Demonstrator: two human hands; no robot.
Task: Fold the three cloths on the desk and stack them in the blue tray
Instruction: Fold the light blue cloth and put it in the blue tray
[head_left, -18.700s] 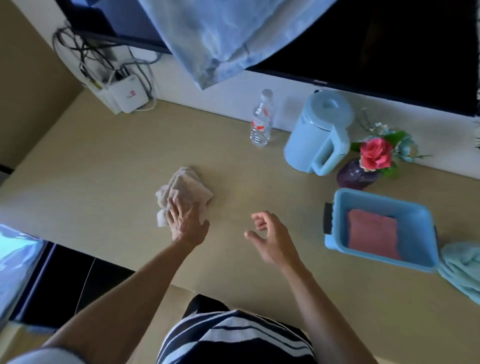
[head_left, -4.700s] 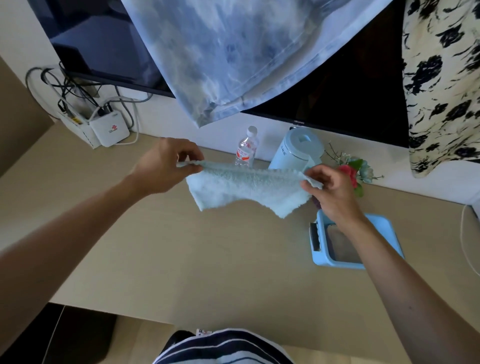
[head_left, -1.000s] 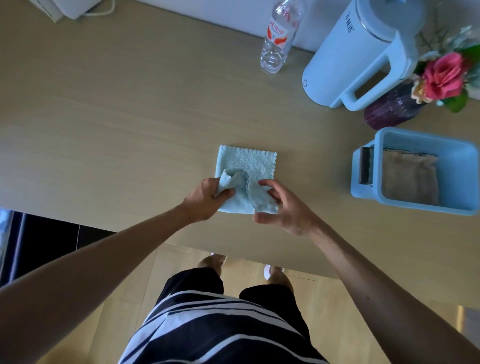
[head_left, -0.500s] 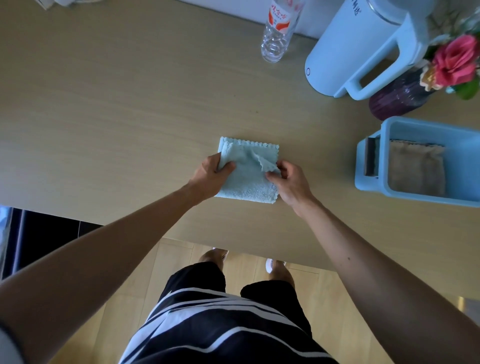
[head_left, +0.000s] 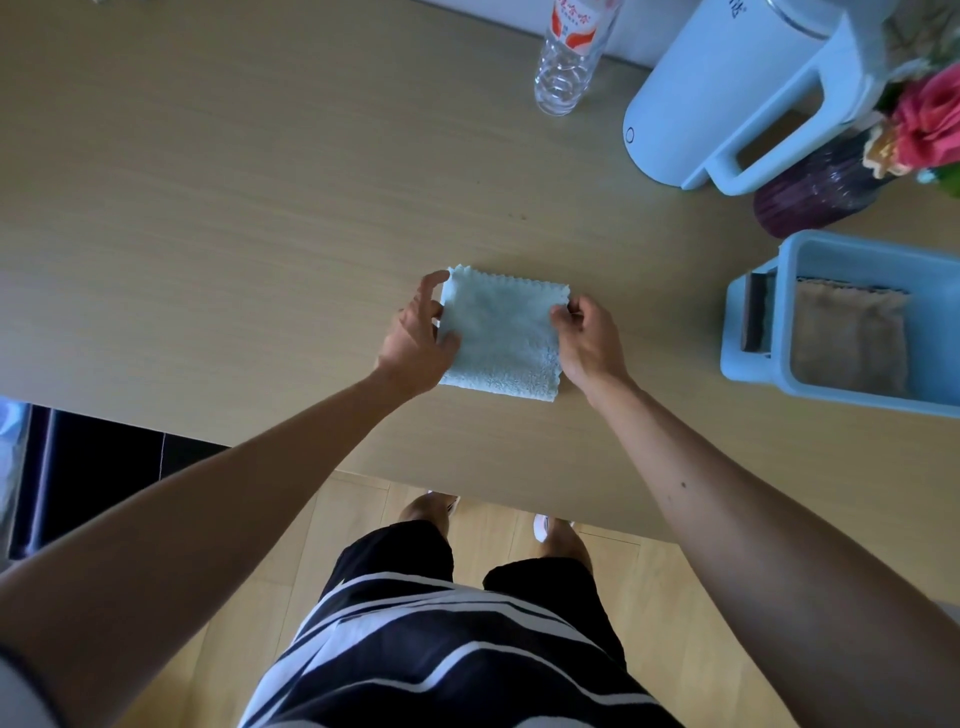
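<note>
A light blue cloth lies folded into a small square on the wooden desk, near its front edge. My left hand rests on the cloth's left edge, thumb on top and fingers spread. My right hand pinches the cloth's upper right corner. To the right stands the blue tray. Inside it a folded beige cloth lies on top; whatever is beneath it is hidden.
Along the back wall stand a clear water bottle, a pale blue kettle and a purple vase with a pink flower. The desk's front edge runs just below my hands, with wooden floor beneath.
The loose flap of the blue cloth has been brought over and laid flat, so the cloth is now a neat square. Both hands have shifted to its left and right edges.
</note>
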